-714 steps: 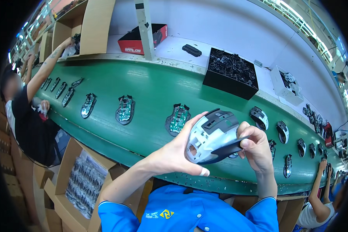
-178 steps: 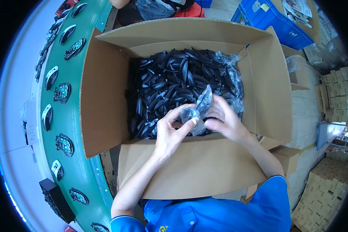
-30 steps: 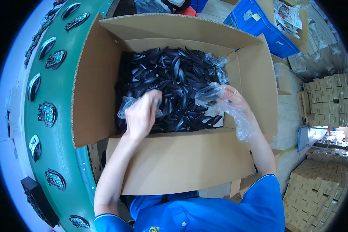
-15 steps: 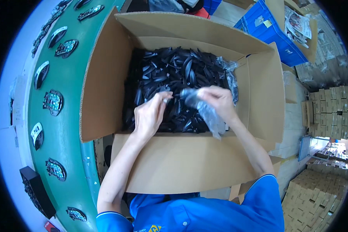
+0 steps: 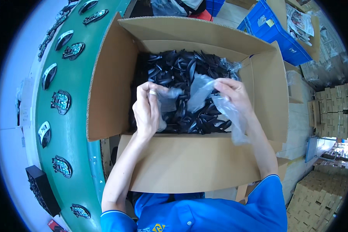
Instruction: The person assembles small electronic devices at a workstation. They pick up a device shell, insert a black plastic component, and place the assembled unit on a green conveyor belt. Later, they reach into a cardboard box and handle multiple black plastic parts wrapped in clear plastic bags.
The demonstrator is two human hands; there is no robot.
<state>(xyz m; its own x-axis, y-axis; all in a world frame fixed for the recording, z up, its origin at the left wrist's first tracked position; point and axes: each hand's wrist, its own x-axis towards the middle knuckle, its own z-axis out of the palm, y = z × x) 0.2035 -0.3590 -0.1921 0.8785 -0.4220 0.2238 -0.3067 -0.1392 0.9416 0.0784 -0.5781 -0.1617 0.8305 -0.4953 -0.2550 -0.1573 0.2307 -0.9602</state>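
Over an open cardboard box (image 5: 189,162), my left hand (image 5: 146,110) is closed with its fingers curled on crumpled clear plastic film (image 5: 169,102); a ring shows on one finger. To the right, my right hand (image 5: 236,94) pinches a clear plastic bag (image 5: 199,92), part of which hangs below the wrist. Whether the plastic in both hands is one piece I cannot tell. Beneath them, many curved glossy black plastic parts (image 5: 174,69) lie loose in the box. More clear plastic (image 5: 231,66) lies at the box's far right corner.
To the left runs a green work surface (image 5: 81,127) with mouse-like shells and circuit-board assemblies (image 5: 61,101) spaced along it. A black bin (image 5: 42,189) stands beside it. At far right are a blue crate (image 5: 274,34) and stacked brown cartons (image 5: 328,193).
My hands have moved apart, the right one to the right. The plastic is spread wider, and film now shows at my left hand too. The view has shifted slightly.
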